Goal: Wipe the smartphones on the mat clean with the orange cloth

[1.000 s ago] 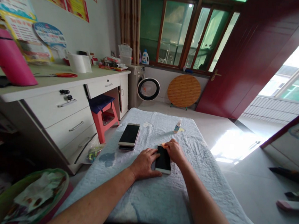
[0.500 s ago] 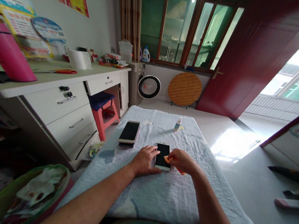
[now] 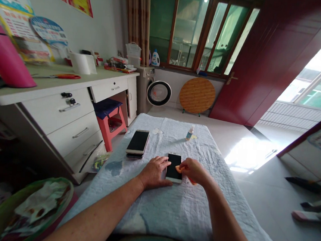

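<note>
A white-framed smartphone (image 3: 174, 160) with a dark screen lies face up on the cloth-covered table (image 3: 169, 215). My left hand (image 3: 154, 171) holds it steady, fingertips over its left edge and thumb by the lower corner. Pinched in my right hand (image 3: 194, 170) is an orange cloth (image 3: 178, 169), pressed on the right part of the screen; more of the cloth hangs out below that hand. Left of my hands sits a small stack of phones (image 3: 137, 141), the top one face up with a black screen. Beyond the smartphone a small spray bottle (image 3: 189, 134) stands upright.
A white desk (image 3: 70, 120) runs along the left, with a pink stool (image 3: 109, 125) beside it. A basket (image 3: 68, 196) of papers stands at lower left. Farther back are a washing machine with its round door (image 3: 159, 93) open, a folded round table (image 3: 197, 95) and a red door (image 3: 255, 61).
The orange cloth and my right hand have shifted slightly over the screen. My left hand stays on the smartphone. The whole view has moved a little.
</note>
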A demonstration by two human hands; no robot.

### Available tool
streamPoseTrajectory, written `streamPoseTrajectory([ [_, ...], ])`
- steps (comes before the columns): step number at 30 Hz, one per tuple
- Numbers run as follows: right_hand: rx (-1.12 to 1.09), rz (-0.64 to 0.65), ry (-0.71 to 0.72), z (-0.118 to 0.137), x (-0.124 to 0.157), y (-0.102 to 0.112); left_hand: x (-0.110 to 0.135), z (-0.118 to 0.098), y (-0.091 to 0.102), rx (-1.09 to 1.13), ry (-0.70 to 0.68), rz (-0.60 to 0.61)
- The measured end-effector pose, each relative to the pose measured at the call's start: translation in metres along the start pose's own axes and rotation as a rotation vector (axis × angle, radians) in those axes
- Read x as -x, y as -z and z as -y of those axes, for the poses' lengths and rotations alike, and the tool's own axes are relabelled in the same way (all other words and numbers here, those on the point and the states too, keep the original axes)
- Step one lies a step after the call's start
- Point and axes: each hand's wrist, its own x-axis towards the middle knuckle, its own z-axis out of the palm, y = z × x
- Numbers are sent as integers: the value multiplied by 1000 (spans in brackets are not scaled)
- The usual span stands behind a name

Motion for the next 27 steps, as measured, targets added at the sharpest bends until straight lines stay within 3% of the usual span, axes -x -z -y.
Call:
streamPoseTrajectory([
  [7, 131, -183, -18, -18, -39, -10, 1, 1, 1, 3, -30, -14],
  [12, 166, -247, -40, -15, -54, -18, 2, 3, -2, 9, -42, -29],
  [22, 178, -246, 65, 22, -68, -36, 2, 6, -4, 37, -72, -48],
  [27, 134, -250, 63, 15, -66, -34, 2, 5, -3, 25, -46, -41],
])
